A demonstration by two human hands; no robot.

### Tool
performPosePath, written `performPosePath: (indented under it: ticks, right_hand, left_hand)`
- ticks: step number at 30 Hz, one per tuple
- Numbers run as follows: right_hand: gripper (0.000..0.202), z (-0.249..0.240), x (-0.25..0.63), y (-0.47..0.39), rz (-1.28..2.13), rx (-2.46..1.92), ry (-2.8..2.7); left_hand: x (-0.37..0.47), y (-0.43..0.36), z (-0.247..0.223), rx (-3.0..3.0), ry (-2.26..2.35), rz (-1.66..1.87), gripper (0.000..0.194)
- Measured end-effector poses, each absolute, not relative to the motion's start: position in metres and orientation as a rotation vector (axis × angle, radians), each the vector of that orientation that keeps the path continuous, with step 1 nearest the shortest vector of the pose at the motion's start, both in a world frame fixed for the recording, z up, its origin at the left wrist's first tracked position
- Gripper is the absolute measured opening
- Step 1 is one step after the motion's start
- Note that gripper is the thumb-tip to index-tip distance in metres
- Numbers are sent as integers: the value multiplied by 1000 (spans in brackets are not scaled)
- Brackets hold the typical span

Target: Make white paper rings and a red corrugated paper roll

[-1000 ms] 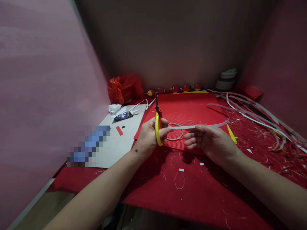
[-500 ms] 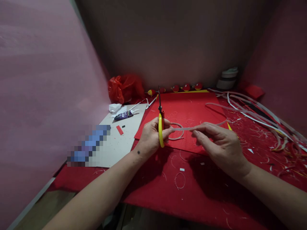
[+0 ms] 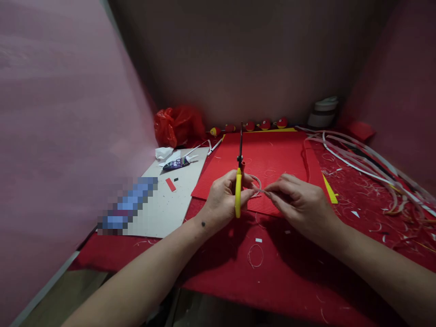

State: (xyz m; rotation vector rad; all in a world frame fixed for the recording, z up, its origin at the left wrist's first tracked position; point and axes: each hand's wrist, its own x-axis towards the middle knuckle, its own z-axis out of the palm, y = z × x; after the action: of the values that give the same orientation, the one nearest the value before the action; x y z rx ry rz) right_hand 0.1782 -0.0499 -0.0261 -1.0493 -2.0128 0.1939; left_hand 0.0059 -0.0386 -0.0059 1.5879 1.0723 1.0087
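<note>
Above the near edge of the red corrugated sheet (image 3: pixel 272 156) on our worktop (image 3: pixel 214 270), we hold a thin pale strip (image 3: pixel 260 190) pinched in the fingers of our left hand (image 3: pixel 220 197), which also clasps yellow-handled scissors (image 3: pixel 238 200), and in those of our right hand (image 3: pixel 304 202).

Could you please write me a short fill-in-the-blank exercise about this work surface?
1. The dark-bladed scissors with a yellow handle are in the person's ____ hand, while the other hand pinches a thin pale strip.
2. The blades point ____ the person.
3. The dark purple tube with a white nozzle lies on a flat pale grey ____.
4. The small flat rectangle beside the tiny black scrap is coloured ____.

Missing words: left; away from; board; red.
</note>
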Motion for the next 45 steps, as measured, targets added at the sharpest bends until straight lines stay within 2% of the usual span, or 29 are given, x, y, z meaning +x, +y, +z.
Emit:
performPosePath:
  ticks: [6, 10, 13, 15, 18, 21, 24, 26, 28, 31, 37, 45]
  right_hand:
    - [9, -23, 179, -48, 207, -1132, -1933]
    - [9, -28, 180, -44, 224, -1170, -1941]
    - [12, -32, 182, -41, 272, -1222, -1938]
    - [12, -32, 183, -40, 258, -1280, -1944]
    - [14, -32, 185, -37, 231, -1357, -1953]
    - [18, -33, 187, -35, 234, -1397, -1940]
    - [21, -33, 188, -34, 259, -1460, -1954]
    - [22, -33, 187, -32, 258, -1512, -1971]
    - [23, -34, 187, -30, 243, -1553, -1978]
    - [23, -37, 188, -28, 230, -1578, -1970]
    - [23, -37, 189, -26, 220, -1581, -1952]
    - [23, -38, 187, -26, 219, -1577, -1983]
  left_hand:
    - [4, -34, -8, 1566, 1152, 1030, 15]
    - [-15, -16, -11, 1898, 1350, 957, 11]
    - [-39, 3, -10, 2244, 1797, 655, 10]
    - [-55, 14, -9, 2339, 2067, 382, 16]
    - [-73, 24, -9, 2331, 2253, 47, 26]
    - [-79, 24, -9, 2320, 2284, -46, 28]
    - [-70, 16, -3, 2404, 2311, 30, 26]
    - [-56, 6, 2, 2573, 2168, 271, 23]
    - [-37, -3, 6, 2696, 1699, 491, 17]
    - [-8, -12, 5, 2682, 1106, 458, 14]
    - [15, -1, -18, 2780, 1091, 305, 10]
    - [7, 2, -37, 2843, 1068, 388, 11]
